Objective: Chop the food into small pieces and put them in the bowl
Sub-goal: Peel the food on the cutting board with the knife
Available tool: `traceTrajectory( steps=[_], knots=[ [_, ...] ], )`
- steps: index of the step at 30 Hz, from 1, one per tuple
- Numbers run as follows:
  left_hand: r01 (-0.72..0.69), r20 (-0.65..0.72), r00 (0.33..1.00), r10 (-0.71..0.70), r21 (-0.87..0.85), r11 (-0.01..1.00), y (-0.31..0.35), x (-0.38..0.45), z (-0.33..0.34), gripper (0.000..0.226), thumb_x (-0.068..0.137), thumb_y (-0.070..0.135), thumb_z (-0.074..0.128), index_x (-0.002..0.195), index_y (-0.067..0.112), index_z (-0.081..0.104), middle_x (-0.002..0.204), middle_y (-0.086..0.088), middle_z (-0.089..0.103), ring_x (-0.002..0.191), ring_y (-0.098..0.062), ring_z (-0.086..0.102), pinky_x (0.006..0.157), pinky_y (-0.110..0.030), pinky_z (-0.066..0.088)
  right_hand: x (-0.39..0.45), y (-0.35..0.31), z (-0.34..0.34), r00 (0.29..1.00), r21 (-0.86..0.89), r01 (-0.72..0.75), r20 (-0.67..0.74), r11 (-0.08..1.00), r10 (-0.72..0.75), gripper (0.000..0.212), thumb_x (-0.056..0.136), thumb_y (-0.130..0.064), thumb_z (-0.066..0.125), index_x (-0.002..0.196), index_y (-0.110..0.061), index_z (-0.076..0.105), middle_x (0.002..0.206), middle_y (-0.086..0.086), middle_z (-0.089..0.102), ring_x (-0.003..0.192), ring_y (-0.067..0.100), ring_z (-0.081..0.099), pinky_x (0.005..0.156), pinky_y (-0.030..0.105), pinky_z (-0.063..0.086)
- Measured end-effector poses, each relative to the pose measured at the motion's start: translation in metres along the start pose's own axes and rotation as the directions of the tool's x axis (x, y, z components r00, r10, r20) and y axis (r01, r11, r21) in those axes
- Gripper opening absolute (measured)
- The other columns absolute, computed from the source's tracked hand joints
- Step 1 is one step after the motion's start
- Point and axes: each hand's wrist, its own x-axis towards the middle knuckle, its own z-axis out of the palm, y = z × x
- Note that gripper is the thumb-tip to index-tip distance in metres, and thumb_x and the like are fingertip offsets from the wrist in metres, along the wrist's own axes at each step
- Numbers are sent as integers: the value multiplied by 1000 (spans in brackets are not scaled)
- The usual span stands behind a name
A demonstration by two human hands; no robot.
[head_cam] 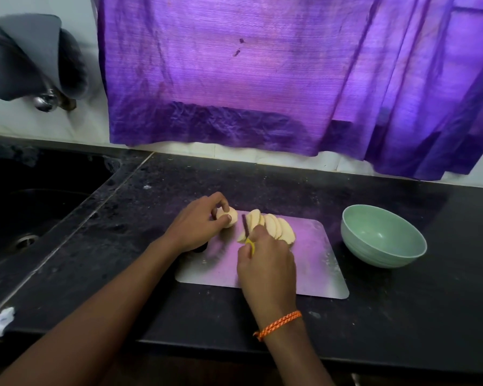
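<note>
the left hand point(200, 221) grips the uncut piece of potato point(229, 217) with curled fingers, on the far left corner of the cutting board point(313, 263). the right hand point(265, 263) is closed around a knife point(247, 232) with yellow handle, the blade standing just right of that piece. the cut slices point(273, 224) lean in a row beyond the right hand. the green bowl point(382, 236) stands to the right of both hands, off the board, on the black counter point(151, 288).

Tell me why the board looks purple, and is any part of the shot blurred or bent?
Head view: light through the purple curtain tints the board and counter; the tap at far left is smeared; the wide lens bows the counter's edge; hands, slices and bowl read sharp.
</note>
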Motion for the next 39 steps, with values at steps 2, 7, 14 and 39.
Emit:
traceTrajectory(
  steps=[2, 7, 14, 39],
  knots=[
    [23, -11, 1000, -22, 24, 999, 1, -1, 1, 35, 87, 73, 49, 104, 42, 53, 103, 7, 59, 93, -12, 60, 79, -40, 52, 5, 11, -13, 996, 16, -46, -76, 999, 47, 14, 100, -26, 55, 111, -20, 62, 82, 4, 61, 72, 23, 52, 61, 31, 36],
    [26, -31, 999, -21, 179, 984, 5, -1, 5, 60, 82, 87, 58, 113, 37, 46, 107, 11, 54, 92, -11, 57, 76, -39, 52, 18, 57, -37, 953, 13, -270, -138, 963, 269, 6, 96, -25, 60, 101, -22, 61, 81, 4, 59, 73, 30, 54, 63, 36, 43],
    [-7, -11, 1000, 11, 334, 942, 16, -2, 9, 62, 94, 71, 57, 141, 31, 47, 125, 6, 63, 106, -19, 61, 90, -46, 54, 9, 47, -18, 976, -43, -214, -59, 976, 211, 7, 100, -31, 56, 101, -24, 56, 79, -1, 56, 73, 21, 49, 60, 32, 32],
    [-10, -350, 935, 50, 116, 993, 38, -4, -16, 48, 98, 28, 61, 145, 27, 53, 121, 1, 71, 106, -22, 65, 83, -38, 48, 40, 34, -4, 975, 113, -182, -109, 977, 194, 5, 96, -25, 62, 97, -21, 65, 81, 1, 63, 72, 20, 56, 58, 28, 33]
  ],
)
